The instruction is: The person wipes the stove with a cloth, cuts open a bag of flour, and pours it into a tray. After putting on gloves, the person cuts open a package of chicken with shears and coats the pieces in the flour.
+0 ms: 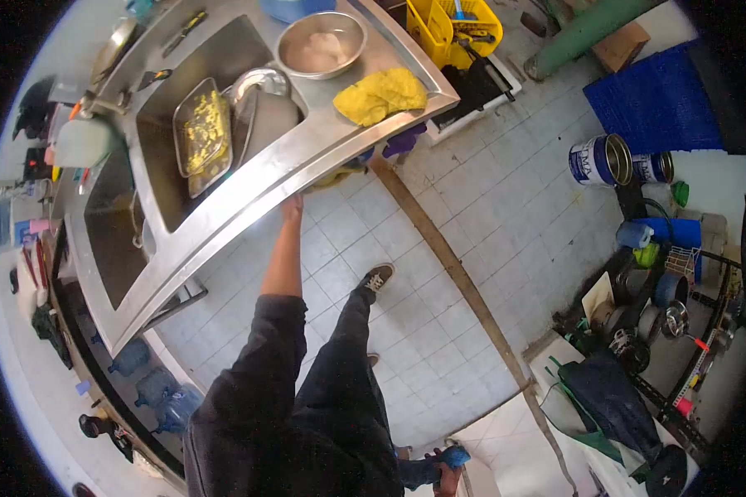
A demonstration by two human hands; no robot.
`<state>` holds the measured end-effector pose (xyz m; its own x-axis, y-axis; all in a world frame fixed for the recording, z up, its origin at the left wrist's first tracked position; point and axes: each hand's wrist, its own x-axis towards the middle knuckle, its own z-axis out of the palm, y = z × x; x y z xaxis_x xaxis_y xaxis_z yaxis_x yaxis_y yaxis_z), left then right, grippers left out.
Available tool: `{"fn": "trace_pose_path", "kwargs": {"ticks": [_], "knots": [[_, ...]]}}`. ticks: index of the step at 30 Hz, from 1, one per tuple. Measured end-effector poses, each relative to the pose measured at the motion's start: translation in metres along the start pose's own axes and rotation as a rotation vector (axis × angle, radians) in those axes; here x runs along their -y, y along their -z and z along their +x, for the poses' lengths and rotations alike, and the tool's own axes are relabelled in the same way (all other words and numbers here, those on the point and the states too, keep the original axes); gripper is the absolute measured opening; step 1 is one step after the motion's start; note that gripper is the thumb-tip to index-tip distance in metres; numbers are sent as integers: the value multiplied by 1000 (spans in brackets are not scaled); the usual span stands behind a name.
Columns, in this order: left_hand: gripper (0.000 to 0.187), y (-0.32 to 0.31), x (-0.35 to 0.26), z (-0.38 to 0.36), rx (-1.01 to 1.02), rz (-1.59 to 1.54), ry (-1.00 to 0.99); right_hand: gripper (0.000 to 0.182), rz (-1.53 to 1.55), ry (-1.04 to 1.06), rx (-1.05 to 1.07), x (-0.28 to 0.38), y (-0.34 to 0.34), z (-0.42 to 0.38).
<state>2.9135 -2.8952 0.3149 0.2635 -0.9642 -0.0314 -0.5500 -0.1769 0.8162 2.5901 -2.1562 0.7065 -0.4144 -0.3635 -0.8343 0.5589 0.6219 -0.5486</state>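
The dark sweatshirt (240, 414) lies nearest the camera, its sleeve leading to the left hand (292, 207), which reaches to the underside of the stainless-steel sink's front rim (224, 203). The rim hides the fingers, so I cannot tell whether they are open, closed or gripping anything. The right hand does not show; 1 hand at the bottom edge (448, 479) seems to be another person's, near something blue.

Just beside the left hand, below the rim, a mustard-coloured cloth (333, 178) shows in part. It looks light, soft and limp, hard to break and perhaps slippery only if wet; a bunched fold near its lower edge would make a sound hold. Its visible strip runs lengthwise along the rim, 1 end toward the hand, the other toward a purple item (402, 142).

On the counter above rest a bright yellow cloth (381, 95) and a steel bowl (322, 45); a clear tray (203, 137) with yellow bits tilts inside 1 of 2 basins.
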Motion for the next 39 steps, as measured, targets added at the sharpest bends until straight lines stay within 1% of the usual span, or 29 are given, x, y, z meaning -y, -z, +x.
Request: {"fn": "trace_pose_path", "kwargs": {"ticks": [1,3,4,6,7,8,11,15,17,18,19,20,21,23,24,25,26,27,28,30,31,32,33,34,35,36,37,38,39], "knots": [[58,-6,3,2,-18,85,-60,45,-72,-28,-16,9,-3,3],[57,-19,7,4,-70,261,-176,45,-59,-31,-96,24,-6,7],[57,-18,5,5,-88,341,-199,45,-55,-36,-136,30,-4,5],[58,-11,2,18,-102,414,-181,54,187,-214,-222,41,4,15],[58,-5,0,27,-101,416,-127,62,316,-298,-264,44,6,21],[58,0,-10,38,-100,434,-92,60,368,-287,-278,72,-18,21],[58,8,-23,60,-92,397,10,58,311,-235,-203,59,-1,30],[59,12,-33,59,-75,276,135,58,326,-276,-233,57,5,34],[59,13,-37,41,-109,122,251,54,355,-303,-308,55,5,27],[59,19,-41,26,-163,33,300,52,372,-315,-338,54,1,29],[59,21,-49,1,-281,-39,288,50,381,-318,-292,50,2,29],[59,21,-66,-21,-404,-88,231,48,390,-314,-250,36,15,29],[59,19,-84,-44,-497,-85,104,46,397,-305,-211,27,24,28],[59,3,-128,-78,-520,276,-223,46,388,-324,-272,4,40,27],[60,-9,-154,-98,-510,765,-286,47,385,-329,-301,-7,45,29],[61,-17,-155,-93,-331,832,-200,43,378,-330,-317,-17,55,33],[61,-28,-153,-70,-171,882,-116,40,349,-346,-324,-29,65,41],[62,-34,-147,-56,-12,936,-14,37,299,-396,-330,-42,84,43],[58,-31,-139,-54,-34,945,-79,35,233,-479,-346,-57,102,38],[56,-5,-127,-51,136,890,-110,34,31,-733,-401,-81,135,23],[55,-3,-132,-39,215,853,-143,34,-25,-770,-377,-93,147,21],[46,1,-163,-47,146,860,-326,35,187,-563,-229,-103,146,29],[43,0,-172,-47,80,820,-388,35,384,-370,-97,-108,149,23],[41,0,-172,-50,11,778,-431,35,176,-255,20,-104,159,26],[39,1,-167,-59,-71,738,-454,35,247,-393,-82,-103,168,47],[36,-7,-183,-61,-235,694,-633,35,308,-537,-193,-123,188,62],[32,-7,-144,-48,-341,692,-501,34,367,-687,-322,-129,203,59],[28,-11,-144,-49,-447,896,-552,43,293,-687,-236,-100,200,73],[27,-21,-132,-39,-716,1344,-618,55,219,-681,-151,-73,201,87]]}}
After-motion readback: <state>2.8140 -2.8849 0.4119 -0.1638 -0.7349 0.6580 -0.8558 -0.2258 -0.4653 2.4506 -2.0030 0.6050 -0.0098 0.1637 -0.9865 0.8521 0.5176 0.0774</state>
